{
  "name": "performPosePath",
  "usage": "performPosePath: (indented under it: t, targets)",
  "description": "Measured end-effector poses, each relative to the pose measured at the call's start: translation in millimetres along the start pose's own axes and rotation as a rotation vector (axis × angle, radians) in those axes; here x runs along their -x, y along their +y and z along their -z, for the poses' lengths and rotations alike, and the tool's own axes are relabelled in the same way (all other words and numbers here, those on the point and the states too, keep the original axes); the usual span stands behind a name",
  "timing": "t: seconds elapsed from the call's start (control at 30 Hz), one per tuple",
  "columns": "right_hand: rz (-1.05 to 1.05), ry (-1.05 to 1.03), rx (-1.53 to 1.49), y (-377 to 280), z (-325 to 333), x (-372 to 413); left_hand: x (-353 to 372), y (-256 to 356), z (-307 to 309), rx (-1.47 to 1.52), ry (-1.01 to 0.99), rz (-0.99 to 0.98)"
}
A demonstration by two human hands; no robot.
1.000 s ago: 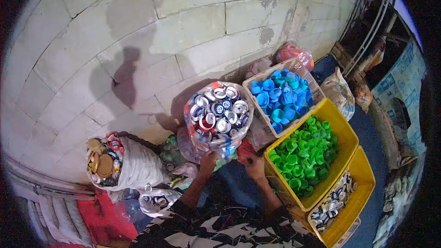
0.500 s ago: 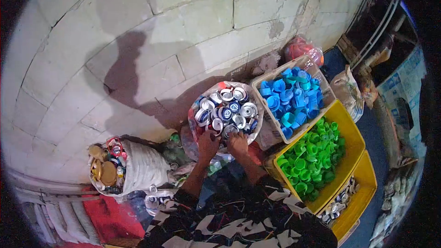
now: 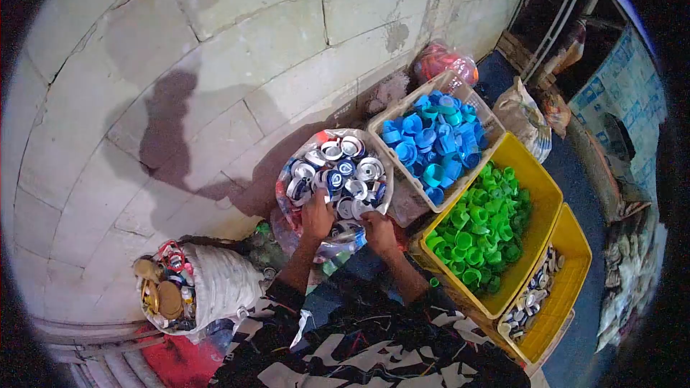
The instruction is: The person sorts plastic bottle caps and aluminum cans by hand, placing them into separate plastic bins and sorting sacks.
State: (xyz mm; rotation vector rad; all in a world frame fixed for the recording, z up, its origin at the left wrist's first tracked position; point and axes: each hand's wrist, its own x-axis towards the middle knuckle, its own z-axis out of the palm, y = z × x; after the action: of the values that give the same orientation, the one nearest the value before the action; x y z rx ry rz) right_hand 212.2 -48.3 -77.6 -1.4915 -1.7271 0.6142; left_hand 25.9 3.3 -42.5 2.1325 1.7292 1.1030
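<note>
A round, clear plastic bag stands against the wall, full of white, silver and dark blue caps. Over its near left side, my left hand curls its fingers around a blue-and-white cap at the top of the pile. My right hand is at the near right rim of the bag, beside the white caps. Its fingers are bent together, and what they hold, if anything, is hidden.
To the right stand a pale crate of blue caps, a yellow crate of green caps and another yellow crate with whitish caps. A white sack of mixed lids leans at left. The block wall rises behind.
The view has shifted, so the bag and crates appear further left. My right hand has drawn back from the pile to the bag's right rim. My left hand has reached further onto the caps.
</note>
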Motion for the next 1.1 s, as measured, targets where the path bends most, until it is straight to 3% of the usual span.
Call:
performPosePath:
  t: [0.1,0.13,0.17,0.43,0.57,0.67,0.8,0.93,1.03,1.1]
  targets:
    - [0.035,0.078,-0.006,5.7,18.7,10.1,-17.4,8.3,18.9,-0.014,-0.054,-0.121]
    - [-0.039,0.067,-0.048,12.1,19.1,14.1,-25.0,5.5,16.8,0.042,0.042,-0.202]
    - [-0.113,0.058,-0.090,17.9,19.8,17.8,-32.6,5.8,16.7,0.022,0.015,-0.211]
    - [-0.013,0.213,0.025,10.1,49.3,31.6,-67.0,16.6,-13.7,-0.170,-0.354,-0.477]
    - [-0.079,0.211,0.006,10.8,58.5,36.3,-66.1,6.5,-34.3,-0.308,-0.543,-0.574]
    - [-0.077,0.232,0.008,15.9,58.5,39.4,-65.3,-6.4,-45.5,-0.405,-0.490,-0.664]
    - [-0.095,0.212,0.012,11.1,61.9,38.8,-65.9,-21.3,-55.8,-0.347,-0.442,-0.653]
    - [-0.097,0.189,0.020,2.2,67.9,34.5,-75.0,-0.2,-33.7,-0.206,-0.440,-0.476]
    - [-0.046,0.242,0.035,1.5,64.6,29.9,-73.5,-3.2,-28.7,0.041,-0.259,-0.315]
    - [-0.076,0.229,-0.040,14.3,52.7,28.5,-73.0,-4.0,-24.9,0.300,-0.253,-0.044]
